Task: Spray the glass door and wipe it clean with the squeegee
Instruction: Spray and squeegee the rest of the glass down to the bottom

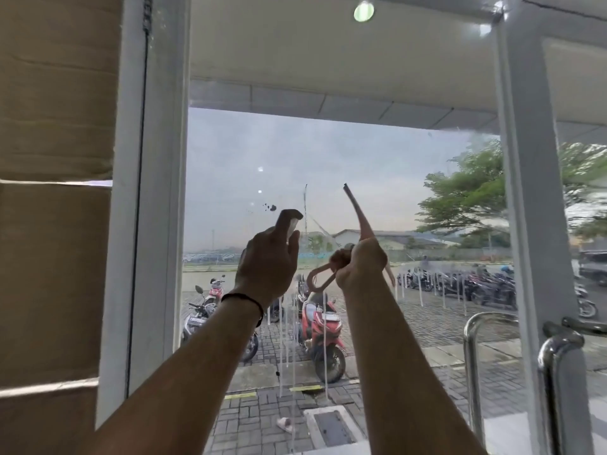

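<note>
Beyond the glass door (328,152) lies a paved lot of parked scooters (320,326); white drips run down the lower pane. The left hand (267,261) is wrapped around the spray bottle (289,220), raised with its nozzle toward the glass, apparently to wet it higher up. The right hand (359,264) is clenched on the pink squeegee (359,215), blade upright and near the pane, seemingly kept ready for wiping.
</note>
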A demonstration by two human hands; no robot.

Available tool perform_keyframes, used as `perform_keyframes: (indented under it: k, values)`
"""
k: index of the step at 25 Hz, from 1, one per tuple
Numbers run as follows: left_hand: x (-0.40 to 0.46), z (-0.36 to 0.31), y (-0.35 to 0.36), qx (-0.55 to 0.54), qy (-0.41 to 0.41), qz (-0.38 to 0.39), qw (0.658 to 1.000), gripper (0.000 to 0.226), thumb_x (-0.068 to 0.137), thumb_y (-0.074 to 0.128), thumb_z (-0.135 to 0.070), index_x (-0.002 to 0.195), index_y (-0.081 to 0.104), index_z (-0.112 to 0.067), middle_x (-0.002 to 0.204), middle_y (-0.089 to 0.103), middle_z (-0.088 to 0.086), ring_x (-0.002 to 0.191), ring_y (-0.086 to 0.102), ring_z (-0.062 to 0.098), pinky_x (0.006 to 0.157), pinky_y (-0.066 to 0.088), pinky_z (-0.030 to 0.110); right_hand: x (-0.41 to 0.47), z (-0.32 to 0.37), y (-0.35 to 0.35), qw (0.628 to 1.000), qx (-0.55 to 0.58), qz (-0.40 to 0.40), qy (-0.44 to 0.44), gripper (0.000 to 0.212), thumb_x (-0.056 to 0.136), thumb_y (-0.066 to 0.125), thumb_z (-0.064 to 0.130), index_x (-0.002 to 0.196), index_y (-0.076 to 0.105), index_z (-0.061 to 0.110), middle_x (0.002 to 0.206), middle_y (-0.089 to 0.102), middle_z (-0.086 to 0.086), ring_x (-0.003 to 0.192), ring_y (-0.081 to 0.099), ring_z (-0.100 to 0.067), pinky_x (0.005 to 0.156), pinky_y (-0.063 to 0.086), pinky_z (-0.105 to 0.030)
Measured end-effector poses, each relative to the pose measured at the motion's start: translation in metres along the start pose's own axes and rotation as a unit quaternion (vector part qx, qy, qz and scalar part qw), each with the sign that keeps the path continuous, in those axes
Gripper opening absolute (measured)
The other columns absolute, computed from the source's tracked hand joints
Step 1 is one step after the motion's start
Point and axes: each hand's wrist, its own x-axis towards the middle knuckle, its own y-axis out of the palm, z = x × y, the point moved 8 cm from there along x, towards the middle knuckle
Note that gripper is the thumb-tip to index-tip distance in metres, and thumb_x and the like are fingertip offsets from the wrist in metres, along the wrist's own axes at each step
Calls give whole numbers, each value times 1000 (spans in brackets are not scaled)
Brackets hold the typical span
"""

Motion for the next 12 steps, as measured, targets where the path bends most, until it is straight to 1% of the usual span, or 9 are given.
perform_keyframes:
  k: [2,4,5,6,7,9,10,12]
  values:
    - [0,2,6,5,-7,8,1000,24,104,48,-20,128,47,-23,82,71,5,71,69,34,61,56,39,2,8,2,1000,8,7,12,28,105,30,18,87,49,8,33,35,2,23,31,-9,38,34,-15]
    - [1,0,8,10,-6,-6,1000,21,103,50,-18,124,49,-21,70,57,-6,66,68,33,58,52,32,5,10,2,999,10,17,26,30,105,27,17,87,49,11,29,34,2,22,31,-9,37,35,-14]
    - [3,0,9,12,-10,-15,1000,20,103,51,-17,123,50,-20,68,51,-9,65,67,33,57,47,30,6,10,2,999,6,21,30,30,105,26,17,87,50,11,28,34,2,21,31,-8,36,35,-14]
    - [4,0,9,10,-16,-22,1000,20,103,51,-17,123,50,-20,66,50,-8,65,66,34,57,44,28,6,11,4,999,3,26,33,30,104,26,16,87,50,11,27,35,2,21,31,-8,35,35,-14]
    - [4,1,9,8,-19,-26,999,22,103,51,-16,124,50,-19,67,56,-2,66,67,35,58,42,26,7,11,7,999,3,32,36,30,103,25,14,86,49,11,27,35,1,20,31,-9,35,35,-14]
    - [5,2,11,7,-17,-21,1000,25,103,51,-17,128,49,-20,77,69,10,69,69,34,59,43,26,8,13,12,999,7,38,37,29,101,24,11,82,47,10,27,34,1,20,30,-10,36,36,-13]
    - [5,4,10,14,-18,-18,1000,25,103,51,-17,128,49,-20,81,72,13,70,69,34,59,43,25,8,13,16,998,7,45,41,30,101,24,12,81,45,10,27,33,1,21,29,-10,36,35,-13]
    - [4,9,4,18,-25,-24,999,22,103,51,-17,125,49,-18,81,72,14,68,69,34,58,42,25,10,13,22,998,13,46,37,30,102,26,14,79,44,10,29,32,1,22,28,-10,38,35,-14]
